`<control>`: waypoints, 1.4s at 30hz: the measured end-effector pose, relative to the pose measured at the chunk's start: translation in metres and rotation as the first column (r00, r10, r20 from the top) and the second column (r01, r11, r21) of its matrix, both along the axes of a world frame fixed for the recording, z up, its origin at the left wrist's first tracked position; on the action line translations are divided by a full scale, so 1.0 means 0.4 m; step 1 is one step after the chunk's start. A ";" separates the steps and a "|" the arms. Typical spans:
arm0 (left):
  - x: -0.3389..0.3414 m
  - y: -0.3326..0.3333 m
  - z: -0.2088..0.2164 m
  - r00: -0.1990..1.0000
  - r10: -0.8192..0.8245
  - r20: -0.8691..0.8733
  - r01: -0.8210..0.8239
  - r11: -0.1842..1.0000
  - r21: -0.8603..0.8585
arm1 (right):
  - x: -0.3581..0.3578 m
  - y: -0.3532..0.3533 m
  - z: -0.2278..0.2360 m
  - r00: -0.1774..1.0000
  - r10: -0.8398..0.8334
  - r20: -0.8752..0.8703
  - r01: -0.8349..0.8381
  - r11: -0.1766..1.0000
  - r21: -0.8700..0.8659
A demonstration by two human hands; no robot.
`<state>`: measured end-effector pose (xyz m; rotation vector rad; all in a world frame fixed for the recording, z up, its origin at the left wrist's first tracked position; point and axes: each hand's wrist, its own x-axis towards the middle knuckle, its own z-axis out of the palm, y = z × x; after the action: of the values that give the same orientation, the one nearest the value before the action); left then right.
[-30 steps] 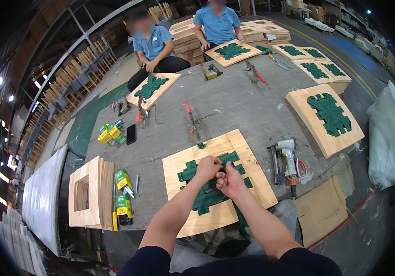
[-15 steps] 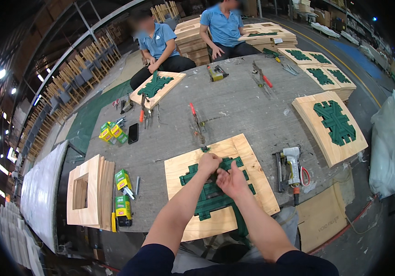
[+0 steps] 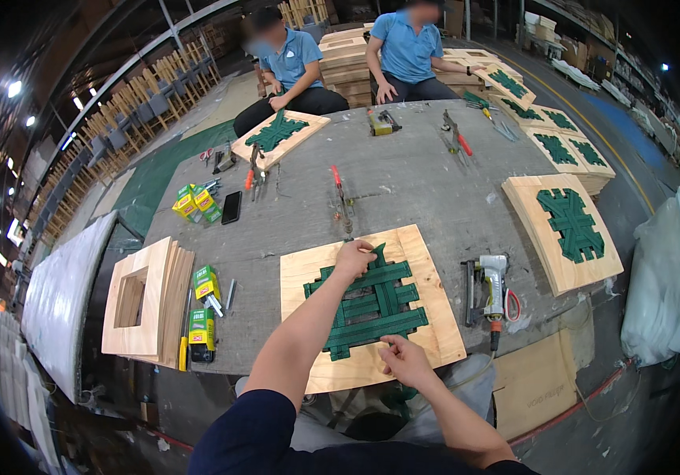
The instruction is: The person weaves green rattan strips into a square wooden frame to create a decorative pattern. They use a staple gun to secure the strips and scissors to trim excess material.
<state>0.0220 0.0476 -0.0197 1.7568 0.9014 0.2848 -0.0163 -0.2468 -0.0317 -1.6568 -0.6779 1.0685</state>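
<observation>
A square wooden panel point(image 3: 443, 340) lies before me, with dark green webbing straps point(image 3: 391, 294) woven across its middle. At the far edge of the weave my left hand point(image 3: 354, 260) pinches a green strap, whose short end sticks up beside the fingers. My right hand point(image 3: 409, 361) is at the near edge of the webbing, index finger stretched out and thumb apart, with nothing visible in it. More green strap hangs below the panel's near edge, partly hidden by my right arm.
Pliers with a red handle point(image 3: 337, 186) lie beyond the panel. To the right are a staple gun point(image 3: 494, 289), red scissors point(image 3: 513, 307) and stacked webbed panels point(image 3: 573, 226). Staple boxes point(image 3: 202, 332) and wooden frames point(image 3: 138, 305) stand left. Two co-workers in blue shirts sit across the table.
My right hand has left the far strap end and come down to the near edge. My left hand stays at the far side. A co-worker has lifted a webbed panel at the far right.
</observation>
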 end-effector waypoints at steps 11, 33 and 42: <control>-0.016 -0.030 -0.017 0.985 0.048 -0.164 -0.026 0.990 0.136 | -0.033 -0.072 0.006 0.994 0.049 -0.096 -0.051 0.999 -0.017; -0.035 -0.032 -0.047 0.991 0.106 -0.086 -0.098 0.991 0.087 | 0.009 -0.065 0.012 0.928 0.023 -0.371 -0.094 0.980 -0.175; -0.043 -0.035 -0.053 0.993 0.121 -0.013 -0.119 0.989 0.086 | 0.307 0.250 0.026 0.926 -0.262 0.270 0.203 0.952 0.228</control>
<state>0.0050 0.0334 -0.0410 1.7884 1.0233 0.3910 0.1067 -0.1470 -0.0213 -1.6916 -0.7313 0.5665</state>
